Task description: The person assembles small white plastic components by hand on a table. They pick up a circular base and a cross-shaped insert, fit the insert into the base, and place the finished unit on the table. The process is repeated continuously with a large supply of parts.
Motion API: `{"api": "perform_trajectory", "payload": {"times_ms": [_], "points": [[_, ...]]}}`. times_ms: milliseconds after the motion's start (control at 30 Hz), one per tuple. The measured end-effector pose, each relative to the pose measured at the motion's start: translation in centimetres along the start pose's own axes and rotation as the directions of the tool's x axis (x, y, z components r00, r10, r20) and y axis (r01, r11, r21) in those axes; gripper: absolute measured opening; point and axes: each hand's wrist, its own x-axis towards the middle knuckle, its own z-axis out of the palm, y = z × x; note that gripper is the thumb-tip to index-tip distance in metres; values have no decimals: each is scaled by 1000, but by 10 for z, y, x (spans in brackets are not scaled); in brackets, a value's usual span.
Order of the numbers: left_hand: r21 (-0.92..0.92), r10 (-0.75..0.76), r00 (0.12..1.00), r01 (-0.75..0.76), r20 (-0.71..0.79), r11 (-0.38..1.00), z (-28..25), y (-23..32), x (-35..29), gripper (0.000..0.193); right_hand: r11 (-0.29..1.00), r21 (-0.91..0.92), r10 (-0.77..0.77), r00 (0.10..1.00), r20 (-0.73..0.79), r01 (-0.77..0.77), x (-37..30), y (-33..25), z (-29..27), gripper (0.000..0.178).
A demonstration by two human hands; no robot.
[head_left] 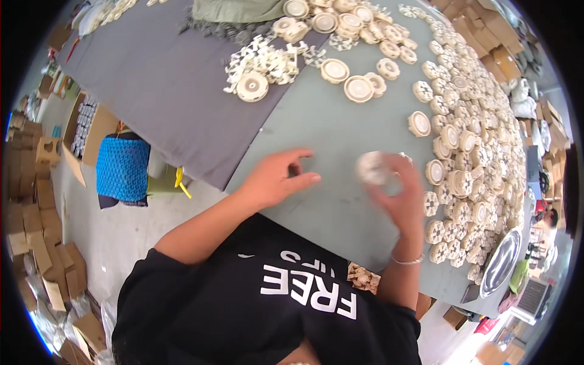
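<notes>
My right hand (398,188), smeared by motion, grips a round cream plastic part (371,168) just above the grey-green tabletop (340,131). Left of it, my left hand (280,177) hovers over the table with thumb and fingers apart and nothing between them. Beyond my hands lie a few loose round parts, among them a wide disc-faced one (359,89). To the right of my right hand spreads a large heap of similar round parts (465,176), some with cross-shaped openings. A single round part (419,123) rests at the heap's near-left edge.
A pile of small white plastic pieces (267,64) sits on the dark grey cloth (164,73) at the far left. A shiny metal bowl (502,263) stands at the table's right end. Left of the table are a blue knitted cushion (123,167) and cardboard boxes (45,243).
</notes>
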Motion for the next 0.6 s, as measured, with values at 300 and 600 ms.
{"api": "perform_trajectory", "payload": {"times_ms": [300,600], "points": [[542,507,847,-352,-163,763,27,44,152,48,936,-332,29,964,-264,-119,-5,59,-21,50],[315,182,969,-228,170,921,23,15,149,51,995,70,68,996,58,-72,-13,29,-3,54]]}}
